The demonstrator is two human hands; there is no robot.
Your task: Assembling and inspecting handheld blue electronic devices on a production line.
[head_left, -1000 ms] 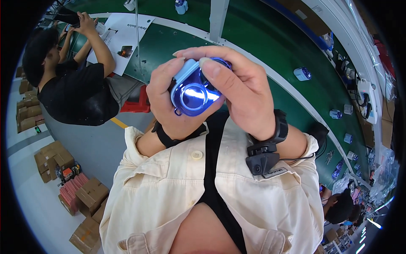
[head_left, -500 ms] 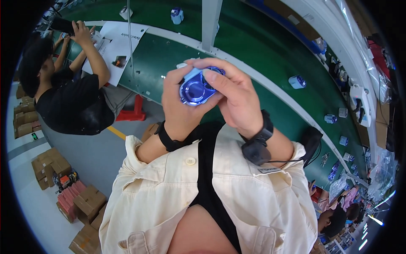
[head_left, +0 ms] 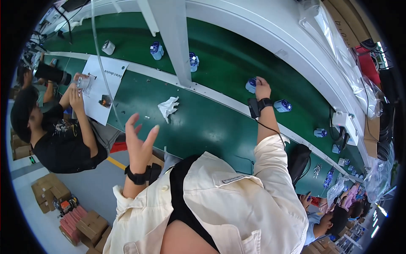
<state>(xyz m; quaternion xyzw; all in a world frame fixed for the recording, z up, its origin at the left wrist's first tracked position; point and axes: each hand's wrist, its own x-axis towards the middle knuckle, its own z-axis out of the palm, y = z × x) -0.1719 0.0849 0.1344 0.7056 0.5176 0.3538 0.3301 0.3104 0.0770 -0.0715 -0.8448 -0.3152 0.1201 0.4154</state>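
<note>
My right hand (head_left: 263, 89) reaches out over the green belt with its fingers on a blue plastic device (head_left: 251, 86), a small rounded housing with a shiny dark-blue top. Part of the device is covered by the fingers. Close to my body, my left hand (head_left: 138, 146) is raised with thumb and fingers spread, and it holds nothing. A crumpled white tissue (head_left: 168, 109) lies on the green table (head_left: 203, 131) beyond my left hand. Just right of my right hand, a similar blue device (head_left: 282, 106) lies on the belt.
More devices (head_left: 156, 51) are spread along the belt. A white post (head_left: 169, 42) rises from the white rail (head_left: 211, 96) between belt and table. At left, a co-worker (head_left: 67, 139) in black sits by a white printed sheet (head_left: 103, 84). A black pouch (head_left: 299, 161) lies to the right.
The blue device has gone from both hands in front of me to the belt with my right hand. My left hand has let go and opened. The view has shifted; the tissue now shows.
</note>
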